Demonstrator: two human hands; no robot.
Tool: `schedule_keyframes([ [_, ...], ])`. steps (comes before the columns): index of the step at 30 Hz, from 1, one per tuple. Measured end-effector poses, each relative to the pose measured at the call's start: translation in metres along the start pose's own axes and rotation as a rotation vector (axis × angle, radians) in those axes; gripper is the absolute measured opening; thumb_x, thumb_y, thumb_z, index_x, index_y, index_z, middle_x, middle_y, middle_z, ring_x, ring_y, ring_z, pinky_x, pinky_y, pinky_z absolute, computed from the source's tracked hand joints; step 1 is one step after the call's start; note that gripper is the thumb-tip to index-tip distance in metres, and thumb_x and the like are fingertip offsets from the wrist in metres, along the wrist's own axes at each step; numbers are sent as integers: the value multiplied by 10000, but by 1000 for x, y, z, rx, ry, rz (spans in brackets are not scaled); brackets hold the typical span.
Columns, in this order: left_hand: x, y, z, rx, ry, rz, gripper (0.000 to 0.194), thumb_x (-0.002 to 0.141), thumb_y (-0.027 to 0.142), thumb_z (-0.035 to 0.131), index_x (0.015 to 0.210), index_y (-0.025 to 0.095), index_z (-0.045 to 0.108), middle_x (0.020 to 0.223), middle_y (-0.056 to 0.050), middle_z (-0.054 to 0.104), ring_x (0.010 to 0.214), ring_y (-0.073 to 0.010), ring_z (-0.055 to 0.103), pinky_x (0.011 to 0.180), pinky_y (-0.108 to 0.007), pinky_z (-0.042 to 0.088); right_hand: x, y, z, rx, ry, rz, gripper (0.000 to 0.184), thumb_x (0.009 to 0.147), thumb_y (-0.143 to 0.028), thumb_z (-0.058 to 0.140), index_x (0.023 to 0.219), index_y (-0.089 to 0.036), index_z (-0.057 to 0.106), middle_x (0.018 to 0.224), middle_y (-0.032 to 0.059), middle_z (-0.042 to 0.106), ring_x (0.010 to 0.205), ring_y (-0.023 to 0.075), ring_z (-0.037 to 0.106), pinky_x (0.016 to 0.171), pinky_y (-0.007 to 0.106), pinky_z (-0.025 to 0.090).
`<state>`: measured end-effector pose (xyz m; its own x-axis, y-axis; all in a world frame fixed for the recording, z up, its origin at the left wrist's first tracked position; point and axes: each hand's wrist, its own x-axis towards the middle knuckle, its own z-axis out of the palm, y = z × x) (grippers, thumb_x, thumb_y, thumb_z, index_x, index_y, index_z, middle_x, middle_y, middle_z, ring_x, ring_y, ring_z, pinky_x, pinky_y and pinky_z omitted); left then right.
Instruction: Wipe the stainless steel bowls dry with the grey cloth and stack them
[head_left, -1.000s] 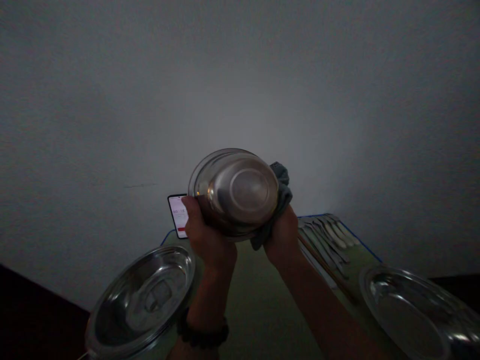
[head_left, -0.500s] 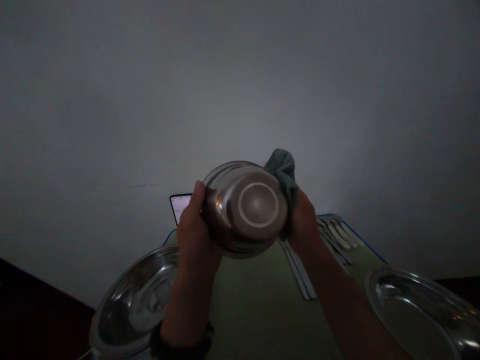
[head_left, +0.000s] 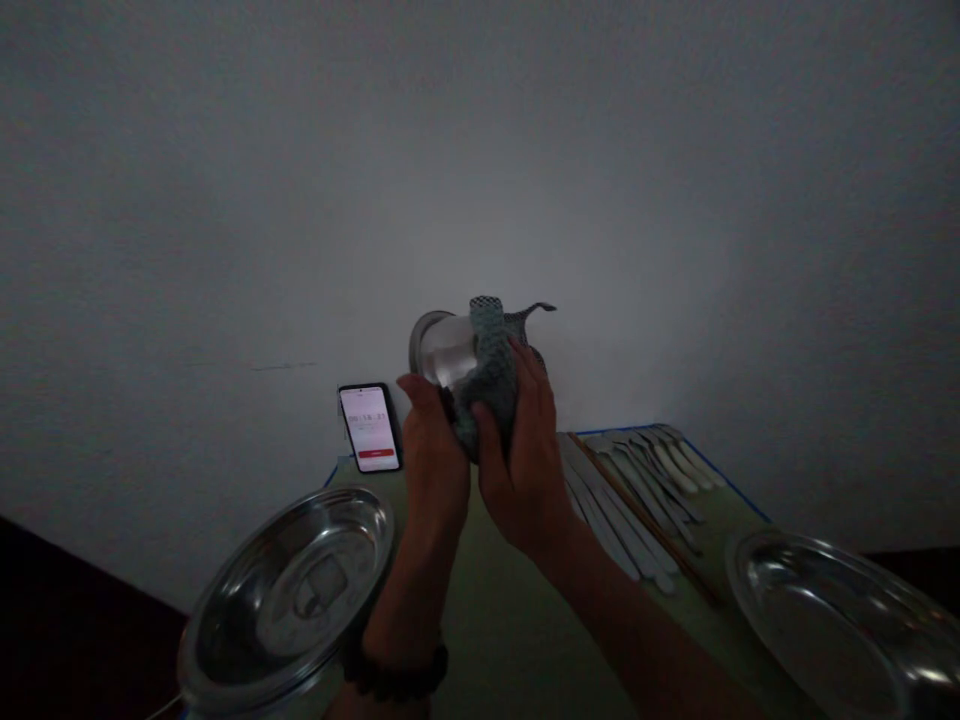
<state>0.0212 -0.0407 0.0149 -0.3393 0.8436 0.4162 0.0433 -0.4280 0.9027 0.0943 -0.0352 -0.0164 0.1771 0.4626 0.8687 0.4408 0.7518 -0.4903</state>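
A shiny steel bowl (head_left: 448, 352) is held up on its side above the table, its rim toward the left. My left hand (head_left: 436, 455) grips it from below, thumb out along the near side. A grey-green cloth (head_left: 493, 375) covers the bowl's base end, and a loose corner sticks out to the right. My right hand (head_left: 529, 465) is closed around the cloth and presses it against the bowl. The bowl's inside and most of my left fingers are hidden.
At the left stands a large steel basin (head_left: 225, 610), with a lit phone (head_left: 369, 430) leaning upright behind it. Several spoons and other cutlery (head_left: 660, 465) lie at the back right beside a brown stick (head_left: 637, 515). Another steel basin (head_left: 817, 600) sits at the right. A wall (head_left: 480, 150) rises behind the table.
The bowl has turned, its base swinging from facing me to the right under the cloth. Both hands have drawn closer together, the right moving left, uncovering the phone and more cutlery.
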Motion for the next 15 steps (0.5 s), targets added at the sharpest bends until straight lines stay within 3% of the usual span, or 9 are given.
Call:
schedule_keyframes([
  [4, -2, 12, -6, 209, 18, 164, 625, 880, 679, 282, 742, 215, 677, 593, -20, 608, 644, -166, 577, 553, -240, 442, 5, -1, -8, -7, -45, -67, 486, 949, -300, 410, 1389, -101, 363, 1464, 183, 406, 1399, 222, 315, 1155, 472, 275],
  [7, -4, 16, -6, 277, -62, 175, 564, 894, 628, 349, 543, 214, 501, 499, 16, 468, 492, -124, 423, 433, -239, 326, 13, 5, -15, 31, -65, -47, 423, 951, -305, 405, 1326, -116, 456, 1421, 159, 470, 1375, 217, 351, 1157, 457, 267],
  [10, -4, 14, -6, 278, -135, 171, 557, 890, 595, 409, 486, 216, 343, 467, 45, 348, 446, -100, 300, 403, -245, 255, 23, 16, -26, 116, -100, 52, 384, 956, -350, 398, 1255, -148, 529, 1330, 130, 560, 1275, 218, 465, 1109, 441, 332],
  [12, -4, 11, -6, 240, -141, 134, 558, 876, 608, 429, 488, 213, 362, 466, 48, 351, 443, -96, 304, 400, -240, 253, 29, 23, -34, 166, -124, 176, 382, 962, -405, 379, 1197, -172, 568, 1248, 112, 613, 1168, 223, 541, 1032, 442, 402],
  [15, -4, 9, -4, 123, -36, 56, 552, 839, 639, 471, 495, 210, 422, 453, 48, 388, 427, -96, 336, 390, -232, 263, 33, 27, -42, 188, -125, 293, 409, 966, -467, 345, 1117, -183, 598, 1104, 97, 662, 1018, 225, 595, 919, 439, 460],
])
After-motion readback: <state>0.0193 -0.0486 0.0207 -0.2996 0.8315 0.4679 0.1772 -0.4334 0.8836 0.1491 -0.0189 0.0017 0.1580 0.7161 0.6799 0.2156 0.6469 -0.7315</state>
